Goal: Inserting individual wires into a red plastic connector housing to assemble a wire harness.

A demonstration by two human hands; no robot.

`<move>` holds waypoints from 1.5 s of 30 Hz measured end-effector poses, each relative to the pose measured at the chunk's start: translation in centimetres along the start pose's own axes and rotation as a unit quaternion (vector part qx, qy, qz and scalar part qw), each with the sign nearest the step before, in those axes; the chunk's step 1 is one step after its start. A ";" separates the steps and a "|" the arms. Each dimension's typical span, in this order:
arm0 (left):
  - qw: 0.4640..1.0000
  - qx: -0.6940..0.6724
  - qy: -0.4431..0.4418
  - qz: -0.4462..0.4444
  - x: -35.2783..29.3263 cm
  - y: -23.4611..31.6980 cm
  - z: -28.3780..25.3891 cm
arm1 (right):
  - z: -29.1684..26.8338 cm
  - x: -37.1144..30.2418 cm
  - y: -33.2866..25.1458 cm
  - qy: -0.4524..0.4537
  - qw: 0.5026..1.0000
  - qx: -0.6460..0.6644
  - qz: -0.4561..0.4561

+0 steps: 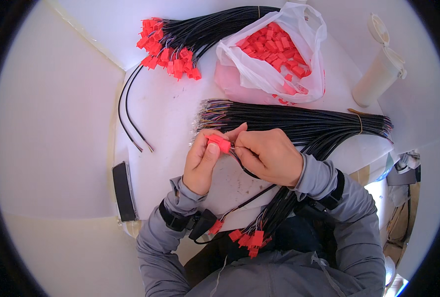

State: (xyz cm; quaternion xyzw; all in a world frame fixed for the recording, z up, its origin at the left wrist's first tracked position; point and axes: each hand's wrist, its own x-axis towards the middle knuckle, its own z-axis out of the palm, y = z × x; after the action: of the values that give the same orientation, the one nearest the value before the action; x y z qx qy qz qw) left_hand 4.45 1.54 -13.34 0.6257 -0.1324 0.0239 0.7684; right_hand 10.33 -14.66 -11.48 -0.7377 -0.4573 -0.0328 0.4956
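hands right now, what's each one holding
left hand: closed on the red connector
right hand: closed, pinching the black wire at the connector

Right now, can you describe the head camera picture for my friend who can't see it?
A person's left hand pinches a small red plug while the right hand holds a thin black wire at it, over a white table. Behind lie a bundle of black wires, a bag of red plugs, and finished wires with red plugs.

Obscured and undeterminable items

Right hand (pixel 269 156) covers the joint between the small red plastic connector (pixel 219 143) and its thin black wire (pixel 247 171); fingers' grip there is hidden. Colours of the stripped tips on the bundle of black wires (pixel 299 123) are too small to resolve.
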 end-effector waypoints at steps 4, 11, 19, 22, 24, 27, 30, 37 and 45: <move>0.999 -0.047 0.013 -0.024 0.1 0.0 0.0 | 0.1 -0.1 0.3 -0.012 1.000 0.026 0.006; 0.998 -0.059 0.012 -0.029 0.1 -0.1 -0.3 | 0.1 0.0 0.2 -0.010 1.000 0.019 0.012; 0.991 -0.121 0.041 -0.030 0.2 0.0 -0.1 | -0.5 0.1 -0.4 0.042 0.998 -0.039 0.004; 0.990 -0.128 0.047 -0.030 0.1 -0.1 -0.1 | -0.6 0.2 -0.6 0.051 0.998 -0.040 0.008; 0.991 -0.126 0.044 -0.026 0.1 -0.2 -0.1 | -0.6 0.1 -0.5 0.045 0.998 -0.042 -0.007; 0.992 -0.122 0.039 -0.019 0.1 -0.3 0.0 | -0.3 -0.1 -0.3 0.056 0.998 0.008 0.035; 0.995 -0.097 0.026 -0.010 0.1 -0.4 -0.3 | -0.4 0.0 -0.8 0.030 0.993 0.064 0.099; 0.996 -0.076 0.030 -0.025 0.1 -0.4 -0.3 | 0.0 -0.2 -0.4 0.070 0.992 0.065 0.085; 0.994 -0.102 0.039 -0.029 0.1 -0.1 -0.1 | -0.3 -0.1 -0.6 0.046 0.996 0.045 0.054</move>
State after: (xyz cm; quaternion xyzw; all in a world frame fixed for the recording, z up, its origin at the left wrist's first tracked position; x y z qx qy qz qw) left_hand 4.55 1.63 -13.41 0.5462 -0.0865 0.0123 0.8331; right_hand 9.98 -14.90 -10.95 -0.7360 -0.3943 -0.0197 0.5499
